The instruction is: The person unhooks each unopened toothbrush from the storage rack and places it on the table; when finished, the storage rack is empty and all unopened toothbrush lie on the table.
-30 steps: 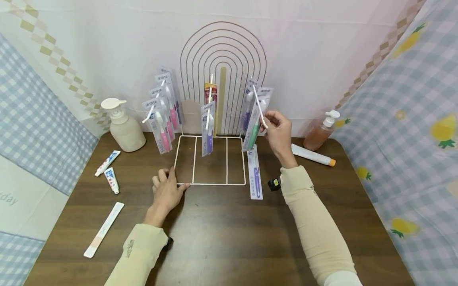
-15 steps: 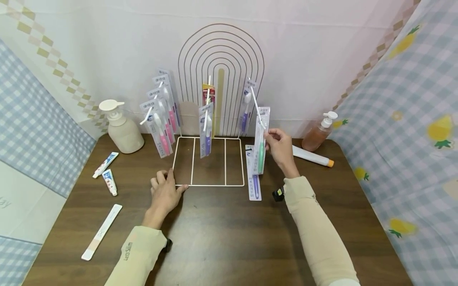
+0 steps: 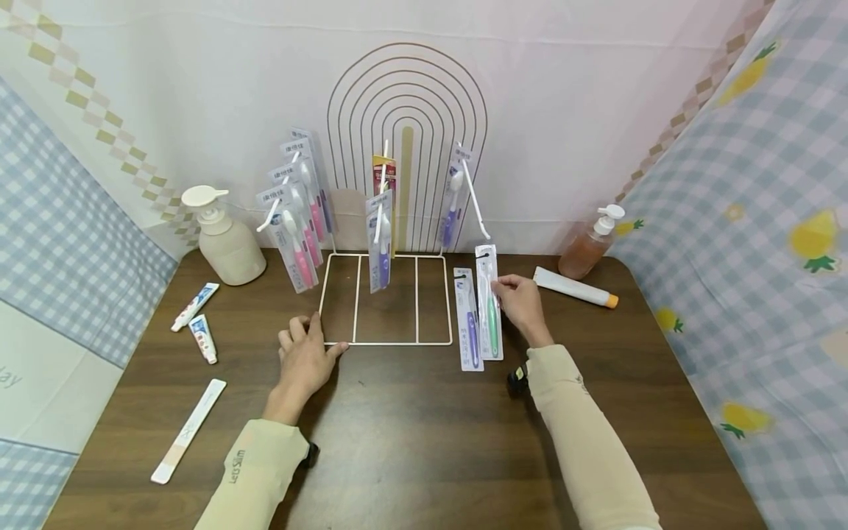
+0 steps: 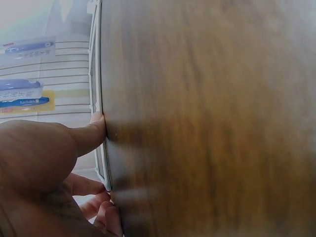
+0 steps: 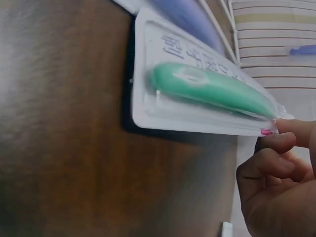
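Observation:
My right hand (image 3: 523, 305) pinches the edge of a packaged green toothbrush (image 3: 493, 324), low over the table beside a packaged purple toothbrush (image 3: 472, 331). In the right wrist view, the thumb and index finger meet at the pack's side; the pack's near end tilts up above its shadow. My left hand (image 3: 306, 361) grips the front left corner of the white wire rack (image 3: 391, 343), thumb along the front wire and fingers at the side. From its hooks hang pink toothbrush packs (image 3: 301, 258), a purple one (image 3: 383, 258) at centre and another purple one (image 3: 453, 206) at right.
A white toothpaste tube (image 3: 573, 287) and an amber pump bottle (image 3: 588, 243) stand at the right. On the left are a beige pump bottle (image 3: 232, 246), two small toothpaste tubes (image 3: 203, 338) and a slim white packet (image 3: 189, 430). The bare right hook (image 3: 475, 202) sticks out forward.
The right hand has drawn the green toothbrush pack off the right hook and lowered it beside the purple pack on the table. The left hand stays at the rack corner.

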